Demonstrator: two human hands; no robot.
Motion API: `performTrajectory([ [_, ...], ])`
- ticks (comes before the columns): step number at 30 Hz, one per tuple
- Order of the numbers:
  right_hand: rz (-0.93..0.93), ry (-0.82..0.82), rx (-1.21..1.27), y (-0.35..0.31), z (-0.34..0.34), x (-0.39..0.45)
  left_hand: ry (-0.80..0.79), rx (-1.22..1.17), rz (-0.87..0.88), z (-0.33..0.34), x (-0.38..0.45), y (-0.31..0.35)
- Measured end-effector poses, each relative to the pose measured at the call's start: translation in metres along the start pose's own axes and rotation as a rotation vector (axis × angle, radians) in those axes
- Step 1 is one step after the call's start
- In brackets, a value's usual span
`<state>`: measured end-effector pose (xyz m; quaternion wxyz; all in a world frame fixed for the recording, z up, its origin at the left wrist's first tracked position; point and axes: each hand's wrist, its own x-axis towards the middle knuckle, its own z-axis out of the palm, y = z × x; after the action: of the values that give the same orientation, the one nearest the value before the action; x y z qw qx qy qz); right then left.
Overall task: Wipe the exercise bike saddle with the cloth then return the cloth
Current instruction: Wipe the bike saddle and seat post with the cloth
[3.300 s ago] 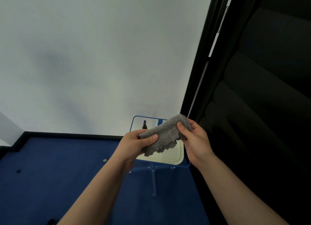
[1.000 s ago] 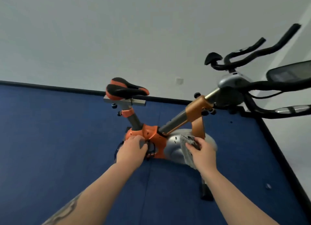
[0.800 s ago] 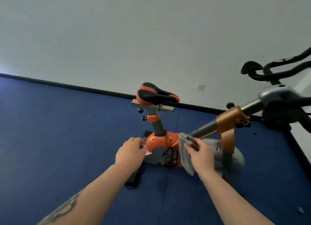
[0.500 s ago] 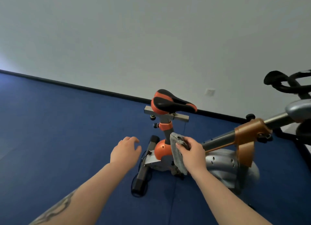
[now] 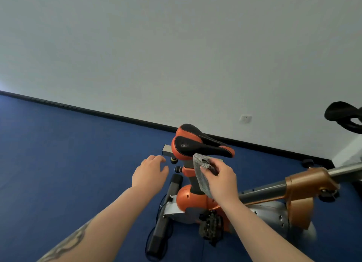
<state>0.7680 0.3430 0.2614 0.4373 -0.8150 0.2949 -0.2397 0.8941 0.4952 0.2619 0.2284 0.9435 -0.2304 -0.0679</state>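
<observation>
The black and orange saddle [image 5: 197, 144] of the exercise bike sits on its post at centre frame, nose pointing right. My right hand [image 5: 222, 180] pinches a folded grey cloth [image 5: 201, 173] just below and in front of the saddle; the cloth hangs down over the seat post. My left hand [image 5: 149, 173] hovers left of the post with fingers spread, holding nothing and touching nothing.
The bike's orange and silver frame [image 5: 305, 185] runs off to the right, with black handlebars [image 5: 342, 112] at the right edge. A black rear foot bar [image 5: 165, 212] and a pedal [image 5: 210, 226] lie low on the blue floor [image 5: 58, 154]. A white wall stands behind.
The view swung from a tray by a dark doorway to the bike. The cloth passed to my right hand alone, which rose toward the saddle. My left hand let go and opened.
</observation>
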Motion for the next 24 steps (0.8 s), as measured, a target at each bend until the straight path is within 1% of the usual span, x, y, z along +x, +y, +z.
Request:
performTrajectory([
  [7,0.026,0.006,0.008,-0.01,0.022,0.037,-0.031,-0.007,0.043,-0.004,0.053,-0.003],
  [11,0.068,0.056,0.054,-0.022,0.043,0.059,-0.077,-0.039,0.088,-0.003,0.095,-0.009],
  [16,0.16,0.19,0.048,-0.03,0.069,0.075,-0.162,-0.066,0.209,-0.009,0.143,-0.021],
  [20,0.239,0.4,-0.041,-0.035,0.078,0.085,-0.196,-0.101,0.298,-0.011,0.173,-0.033],
  [22,0.216,0.512,-0.117,-0.041,0.078,0.091,-0.235,-0.122,0.328,-0.008,0.18,-0.037],
  [24,0.168,0.547,-0.227,-0.043,0.08,0.1,-0.283,-0.156,0.338,-0.004,0.182,-0.039],
])
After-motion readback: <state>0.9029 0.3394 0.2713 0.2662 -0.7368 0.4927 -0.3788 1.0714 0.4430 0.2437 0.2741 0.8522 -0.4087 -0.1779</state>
